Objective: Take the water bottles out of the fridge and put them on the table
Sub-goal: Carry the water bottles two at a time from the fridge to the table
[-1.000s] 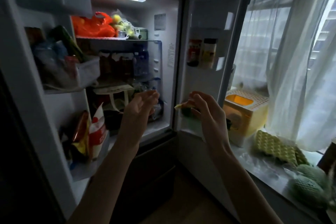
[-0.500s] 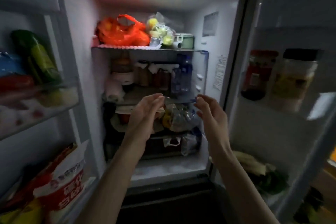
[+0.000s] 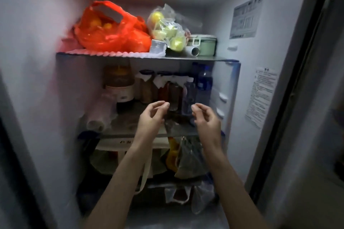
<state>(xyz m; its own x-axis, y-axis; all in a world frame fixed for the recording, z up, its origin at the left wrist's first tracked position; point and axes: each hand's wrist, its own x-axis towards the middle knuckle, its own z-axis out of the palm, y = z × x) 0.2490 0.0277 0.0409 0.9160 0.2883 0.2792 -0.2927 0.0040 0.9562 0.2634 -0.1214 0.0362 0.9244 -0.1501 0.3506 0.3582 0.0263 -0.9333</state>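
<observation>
The fridge stands open in front of me. On its middle shelf (image 3: pixel 130 130), at the right, stands a clear water bottle with a white cap (image 3: pixel 188 95). Behind it are blue-tinted bottles (image 3: pixel 204 82). My left hand (image 3: pixel 151 117) and my right hand (image 3: pixel 206 117) reach in over the shelf's front edge, one on each side of the clear bottle and just short of it. Both hands hold nothing, and their fingers are curled and apart.
Several dark jars with paper under their lids (image 3: pixel 160 87) and a big brown jar (image 3: pixel 119 83) fill the middle shelf. An orange bag of fruit (image 3: pixel 111 29), a clear fruit bag (image 3: pixel 167 29) and a green container (image 3: pixel 202 44) sit above. Bags (image 3: pixel 188 160) crowd the shelf below.
My view has moved closer into the fridge. Both hands have gone up and forward to the middle shelf, closer to the clear bottle.
</observation>
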